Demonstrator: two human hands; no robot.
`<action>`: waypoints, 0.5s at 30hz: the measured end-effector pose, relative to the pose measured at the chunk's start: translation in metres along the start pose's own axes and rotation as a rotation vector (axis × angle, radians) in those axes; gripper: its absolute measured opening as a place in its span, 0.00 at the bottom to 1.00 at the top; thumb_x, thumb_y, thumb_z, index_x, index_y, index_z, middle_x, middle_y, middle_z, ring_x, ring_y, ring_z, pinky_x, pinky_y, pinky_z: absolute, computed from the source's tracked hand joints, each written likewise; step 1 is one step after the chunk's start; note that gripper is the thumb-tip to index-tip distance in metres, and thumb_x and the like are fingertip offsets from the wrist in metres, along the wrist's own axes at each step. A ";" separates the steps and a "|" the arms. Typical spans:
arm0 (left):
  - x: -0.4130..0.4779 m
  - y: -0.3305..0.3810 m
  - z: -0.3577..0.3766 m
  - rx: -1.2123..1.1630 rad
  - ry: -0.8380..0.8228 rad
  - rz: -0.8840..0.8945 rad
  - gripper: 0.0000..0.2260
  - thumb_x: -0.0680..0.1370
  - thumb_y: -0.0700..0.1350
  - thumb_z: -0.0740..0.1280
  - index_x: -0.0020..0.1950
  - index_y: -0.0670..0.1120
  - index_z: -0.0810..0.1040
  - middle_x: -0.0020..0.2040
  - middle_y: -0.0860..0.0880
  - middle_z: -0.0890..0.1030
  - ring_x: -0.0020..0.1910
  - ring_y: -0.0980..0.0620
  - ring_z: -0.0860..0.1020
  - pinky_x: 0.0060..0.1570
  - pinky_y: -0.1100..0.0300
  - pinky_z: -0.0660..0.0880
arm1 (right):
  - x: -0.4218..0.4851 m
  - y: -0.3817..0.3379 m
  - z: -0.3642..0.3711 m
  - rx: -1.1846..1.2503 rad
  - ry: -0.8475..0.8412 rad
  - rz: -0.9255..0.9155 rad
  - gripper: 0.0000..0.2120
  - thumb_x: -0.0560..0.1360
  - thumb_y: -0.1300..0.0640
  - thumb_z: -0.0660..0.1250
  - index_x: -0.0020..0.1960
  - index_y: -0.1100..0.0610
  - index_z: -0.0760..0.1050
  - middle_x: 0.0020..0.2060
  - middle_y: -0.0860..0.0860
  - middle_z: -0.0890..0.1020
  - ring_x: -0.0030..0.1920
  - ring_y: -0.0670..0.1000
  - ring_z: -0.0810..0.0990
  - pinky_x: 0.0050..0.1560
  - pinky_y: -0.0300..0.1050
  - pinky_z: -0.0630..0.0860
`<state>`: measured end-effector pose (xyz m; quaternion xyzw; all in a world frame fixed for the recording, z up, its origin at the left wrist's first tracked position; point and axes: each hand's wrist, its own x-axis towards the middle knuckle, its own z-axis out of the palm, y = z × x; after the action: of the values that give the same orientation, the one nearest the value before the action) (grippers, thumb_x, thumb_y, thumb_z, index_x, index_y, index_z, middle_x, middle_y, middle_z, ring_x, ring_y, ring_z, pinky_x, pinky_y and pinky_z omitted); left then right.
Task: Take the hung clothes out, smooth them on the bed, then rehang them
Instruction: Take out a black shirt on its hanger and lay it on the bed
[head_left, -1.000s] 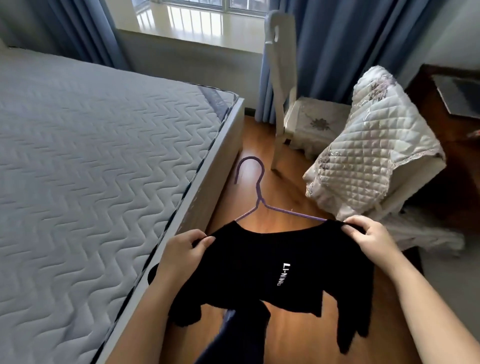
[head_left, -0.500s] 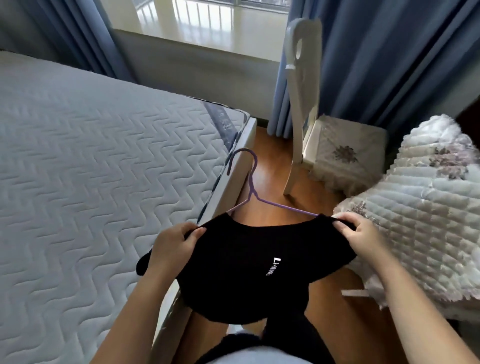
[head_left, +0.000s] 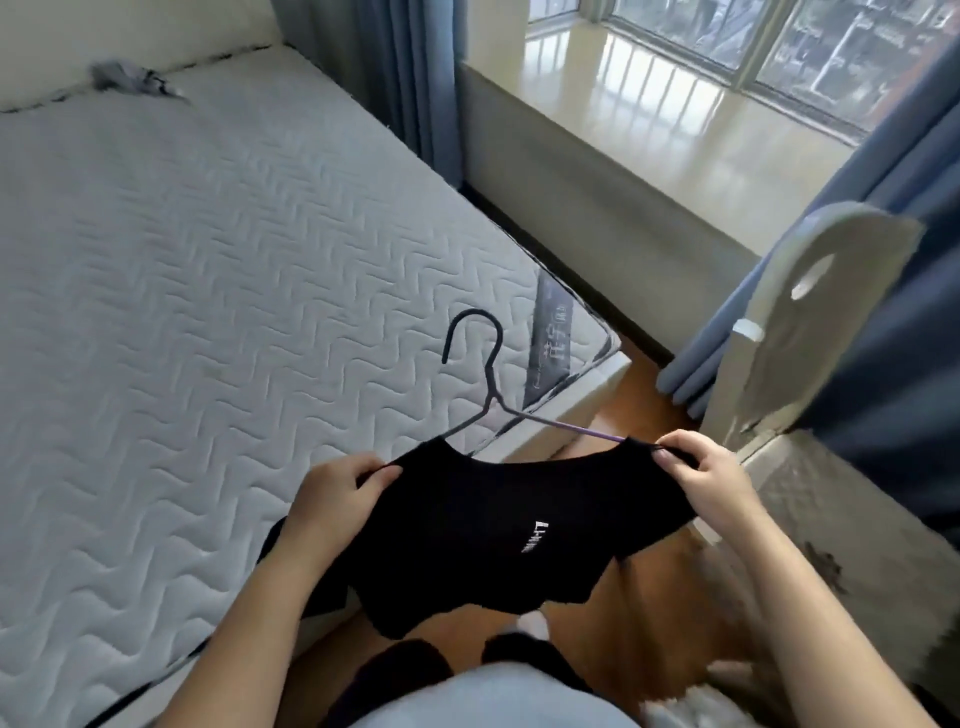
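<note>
A black shirt (head_left: 498, 530) with a small white logo hangs on a thin purple hanger (head_left: 491, 384), whose hook points up and away from me. My left hand (head_left: 337, 493) pinches the shirt's left shoulder and my right hand (head_left: 701, 478) pinches the right shoulder, both over the hanger's arms. I hold the shirt in the air above the near right corner of the bed (head_left: 208, 312), a bare grey quilted mattress. The shirt's lower part hangs bunched over the bed edge and floor.
A white chair (head_left: 810, 322) with a cushioned seat stands close on the right. Blue curtains (head_left: 415, 83) frame a wide window ledge (head_left: 675, 124) behind the bed. A grey cloth (head_left: 130, 80) lies at the bed's far end. Wooden floor (head_left: 639, 395) runs between bed and chair.
The view has swung left and up toward the bed. Both hands have carried the shirt on its hanger leftward, from above the floor to above the bed's corner.
</note>
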<state>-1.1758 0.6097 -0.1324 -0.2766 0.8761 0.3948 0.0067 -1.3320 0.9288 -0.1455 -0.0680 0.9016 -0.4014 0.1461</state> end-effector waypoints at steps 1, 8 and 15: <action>0.007 0.012 0.007 0.005 0.017 -0.004 0.08 0.75 0.48 0.66 0.43 0.45 0.81 0.39 0.47 0.82 0.42 0.47 0.78 0.43 0.55 0.71 | 0.018 -0.002 -0.011 0.022 -0.006 -0.017 0.04 0.74 0.63 0.66 0.44 0.54 0.76 0.42 0.52 0.79 0.47 0.52 0.75 0.45 0.28 0.68; 0.055 0.022 0.025 -0.018 0.127 -0.190 0.07 0.76 0.49 0.64 0.44 0.48 0.79 0.42 0.50 0.81 0.45 0.48 0.77 0.44 0.57 0.69 | 0.143 -0.046 -0.027 -0.002 -0.116 -0.223 0.10 0.73 0.65 0.66 0.40 0.51 0.75 0.38 0.40 0.78 0.49 0.50 0.72 0.54 0.40 0.67; 0.119 -0.003 0.039 -0.105 0.239 -0.374 0.07 0.77 0.45 0.64 0.38 0.50 0.75 0.37 0.48 0.78 0.41 0.47 0.75 0.37 0.57 0.67 | 0.263 -0.059 -0.024 -0.104 -0.146 -0.253 0.05 0.74 0.64 0.66 0.43 0.55 0.75 0.42 0.53 0.77 0.49 0.52 0.73 0.48 0.35 0.66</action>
<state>-1.2831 0.5777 -0.1887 -0.4789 0.7825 0.3960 -0.0386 -1.5886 0.8432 -0.1416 -0.2174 0.8925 -0.3632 0.1558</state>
